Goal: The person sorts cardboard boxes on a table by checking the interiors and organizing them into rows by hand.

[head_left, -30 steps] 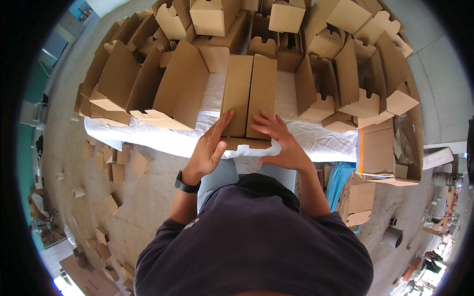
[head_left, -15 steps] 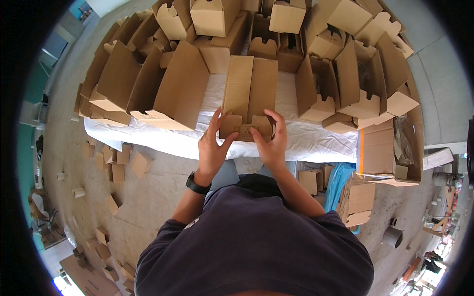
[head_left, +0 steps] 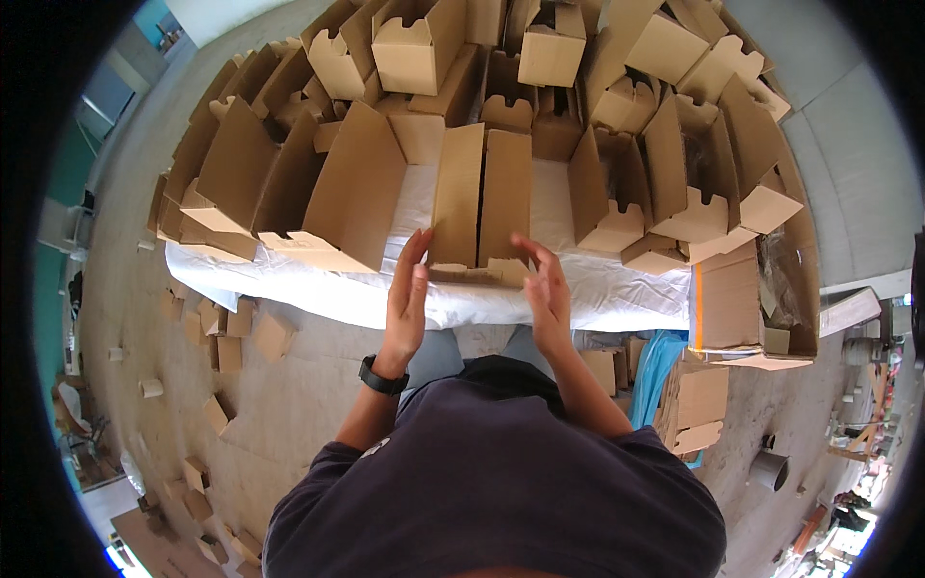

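A long brown cardboard box (head_left: 505, 197) lies straight ahead of me on a white cloth, its two top flaps folded inward with a narrow dark gap between them. My left hand (head_left: 406, 299) is at the box's near left corner, fingers stretched out and pointing away from me. On the other side, my right hand (head_left: 548, 294) is by the near right corner, slightly blurred, with its fingers apart. Neither hand grips the box; whether the fingertips touch its sides I cannot tell. A black watch (head_left: 384, 376) is on my left wrist.
Tall open cardboard boxes (head_left: 352, 183) crowd the left, with more open boxes (head_left: 613, 188) on the right and stacked behind. The white cloth (head_left: 318, 294) hangs over the table's near edge. A larger carton (head_left: 729, 294) stands at the right end. Loose small boxes (head_left: 275, 337) lie on the floor.
Both hands have let go of the box's near end and drawn slightly toward me, fingers straightened. The near end flap, upright between the thumbs before, now appears lower and folded down.
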Tool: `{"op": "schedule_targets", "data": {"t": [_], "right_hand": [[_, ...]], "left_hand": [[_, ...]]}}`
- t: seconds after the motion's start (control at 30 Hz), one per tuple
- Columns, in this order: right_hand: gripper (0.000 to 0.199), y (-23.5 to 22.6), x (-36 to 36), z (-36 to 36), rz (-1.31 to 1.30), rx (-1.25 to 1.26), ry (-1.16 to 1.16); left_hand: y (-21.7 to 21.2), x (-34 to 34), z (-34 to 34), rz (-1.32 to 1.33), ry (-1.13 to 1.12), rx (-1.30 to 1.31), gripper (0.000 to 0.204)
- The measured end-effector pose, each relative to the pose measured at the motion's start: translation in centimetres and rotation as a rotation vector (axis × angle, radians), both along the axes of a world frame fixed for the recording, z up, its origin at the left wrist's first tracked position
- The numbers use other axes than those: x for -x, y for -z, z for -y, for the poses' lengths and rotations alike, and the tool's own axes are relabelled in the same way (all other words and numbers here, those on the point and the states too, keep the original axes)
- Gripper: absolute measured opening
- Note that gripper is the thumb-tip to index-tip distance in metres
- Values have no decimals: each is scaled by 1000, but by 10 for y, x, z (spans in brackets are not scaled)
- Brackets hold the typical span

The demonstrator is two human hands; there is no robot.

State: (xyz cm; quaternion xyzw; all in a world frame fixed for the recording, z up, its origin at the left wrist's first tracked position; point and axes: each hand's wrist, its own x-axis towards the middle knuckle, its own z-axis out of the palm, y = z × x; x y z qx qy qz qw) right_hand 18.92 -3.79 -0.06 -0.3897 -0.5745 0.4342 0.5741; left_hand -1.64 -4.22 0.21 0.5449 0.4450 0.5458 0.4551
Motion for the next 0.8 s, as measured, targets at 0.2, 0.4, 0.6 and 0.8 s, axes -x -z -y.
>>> {"op": "schedule_targets", "data": {"t": [0.2, 0.4, 0.6, 0.8], "right_hand": [[32, -4, -15, 3, 151, -81, -75], [34, -43, -14, -23, 485, -261, -339], [38, -56, -6, -35, 746, -376, -373], [26, -63, -2, -31, 850, -400, -323]], "left_hand": [[-16, 11, -20, 62, 47, 93, 55], [-31, -3, -56, -379, 117, 40, 92], [-24, 6, -71, -561, 93, -17, 99], [-41, 4, -72, -617, 138, -2, 103]]}}
